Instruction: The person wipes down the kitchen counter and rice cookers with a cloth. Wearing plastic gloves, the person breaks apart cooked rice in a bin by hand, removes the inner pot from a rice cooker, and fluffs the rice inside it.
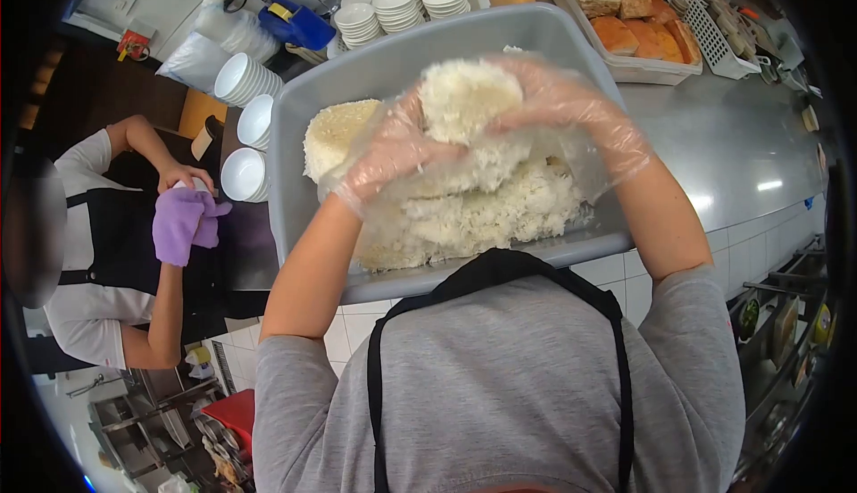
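A clump of white cooked rice point(469, 99) is held up between my two hands, above a large grey tub point(295, 127). My left hand point(393, 156), in a clear plastic glove, grips it from the left and below. From the right, my right hand point(555, 102), gloved the same way, curls round its other side. Under them lies a heap of loose rice point(500, 212) in the tub, partly hidden by my hands and the loose glove plastic. A thick moulded block of rice point(341, 134) with a tan top sits at the tub's left end.
White bowls point(243, 174) stand in stacks left of the tub, small white dishes point(397, 7) behind it. A bin of bread loaves point(629, 16) is at the back right, on the steel counter point(714, 136). At the left, a co-worker's hands hold a purple cloth point(187, 221).
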The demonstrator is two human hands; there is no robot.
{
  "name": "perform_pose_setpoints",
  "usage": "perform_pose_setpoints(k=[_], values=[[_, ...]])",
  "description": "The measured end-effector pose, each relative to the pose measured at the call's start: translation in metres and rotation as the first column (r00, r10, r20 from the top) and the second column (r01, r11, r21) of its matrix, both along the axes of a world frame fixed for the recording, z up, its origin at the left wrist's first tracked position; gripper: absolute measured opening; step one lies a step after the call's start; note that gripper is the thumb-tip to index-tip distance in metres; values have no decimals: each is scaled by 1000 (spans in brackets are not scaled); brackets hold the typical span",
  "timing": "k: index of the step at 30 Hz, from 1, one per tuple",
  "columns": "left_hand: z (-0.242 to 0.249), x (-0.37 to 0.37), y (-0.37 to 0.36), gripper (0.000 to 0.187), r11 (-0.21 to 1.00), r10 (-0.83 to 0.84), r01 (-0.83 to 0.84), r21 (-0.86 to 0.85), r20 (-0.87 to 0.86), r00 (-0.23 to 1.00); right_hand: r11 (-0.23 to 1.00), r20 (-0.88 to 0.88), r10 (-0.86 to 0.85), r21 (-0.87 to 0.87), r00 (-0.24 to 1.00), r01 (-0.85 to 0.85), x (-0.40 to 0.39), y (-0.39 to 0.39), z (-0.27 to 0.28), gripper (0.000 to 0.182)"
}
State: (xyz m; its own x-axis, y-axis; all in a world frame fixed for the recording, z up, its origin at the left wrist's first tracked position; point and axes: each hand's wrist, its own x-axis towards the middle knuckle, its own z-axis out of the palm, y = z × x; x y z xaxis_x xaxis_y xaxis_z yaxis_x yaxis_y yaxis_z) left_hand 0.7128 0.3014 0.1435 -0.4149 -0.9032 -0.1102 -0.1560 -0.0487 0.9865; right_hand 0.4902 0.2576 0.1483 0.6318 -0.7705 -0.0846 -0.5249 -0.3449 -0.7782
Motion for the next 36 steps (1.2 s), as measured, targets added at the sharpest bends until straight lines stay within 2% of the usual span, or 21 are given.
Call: perform_pose_setpoints(k=[2,3,4,5,6,7,8,9,10,11,12,14,17,18,19,26,28,30,32,34,36], values=[[21,-3,-9,80,999,34,-39,-27,-167,985,984,207,-162,-39,965,173,0,-6,7,85],[21,-2,-16,77,986,65,-74,-150,-61,996,985,205,-156,-41,966,168,-3,-6,12,85],[27,-6,-20,77,986,68,-76,-149,-61,996,980,280,-199,39,939,196,-8,-5,16,85],[38,-12,-22,76,975,119,-69,-213,232,965,969,350,-243,124,905,213,-11,-3,15,85],[44,-17,-28,76,962,176,-40,-272,500,848,970,352,-240,126,905,208,-14,-4,12,85],[2,-12,-46,81,941,168,-23,-338,406,898,957,292,-284,148,913,250,-17,-8,5,86],[-5,-16,-45,81,943,171,-28,-333,407,897,941,228,-326,168,917,293,-18,-11,-2,87],[-10,-22,-43,83,960,153,-15,-279,480,864,941,227,-326,175,918,291,-18,-15,-8,87],[-16,-24,-42,86,974,127,-1,-224,550,826,942,56,-329,88,943,324,-19,-19,-13,89],[-20,-25,-39,80,937,142,116,-329,664,734,940,-119,-339,-3,933,341,-21,-23,-18,92],[-25,-22,-33,80,938,138,118,-327,663,736,939,-121,-342,-1,932,344,-20,-28,-27,92],[-29,-11,-11,69,787,334,316,-530,796,504,940,-100,-341,-43,935,338,-11,-34,-44,97],[-30,5,19,67,805,221,412,-426,861,459,899,-21,-437,-43,899,436,-1,-28,-52,97],[-22,2,27,63,810,-27,574,-119,971,239,899,-20,-438,-38,899,437,-3,-32,-56,97],[-18,0,34,59,730,-266,648,215,964,-20,912,-63,-411,-39,910,409,-2,-37,-57,98],[-56,-1,22,63,685,-409,682,258,910,66,938,-47,-339,54,939,342,-6,-30,-49,99],[-77,10,18,65,732,-515,620,283,825,232,927,-49,-371,45,928,373,-7,-29,-57,99],[-80,17,14,63,709,-514,624,330,847,137,912,-45,-407,24,912,409,-13,-37,-58,99],[-78,24,17,61,682,-526,618,391,849,44,943,-118,-329,16,937,333,-14,-38,-53,100],[-75,32,18,59,663,-507,557,500,848,-158,945,-112,-320,27,941,325,-16,-36,-53,100],[-79,43,25,58,694,-489,539,478,862,-136,951,-109,-302,24,947,307,-15,-38,-55,100]])
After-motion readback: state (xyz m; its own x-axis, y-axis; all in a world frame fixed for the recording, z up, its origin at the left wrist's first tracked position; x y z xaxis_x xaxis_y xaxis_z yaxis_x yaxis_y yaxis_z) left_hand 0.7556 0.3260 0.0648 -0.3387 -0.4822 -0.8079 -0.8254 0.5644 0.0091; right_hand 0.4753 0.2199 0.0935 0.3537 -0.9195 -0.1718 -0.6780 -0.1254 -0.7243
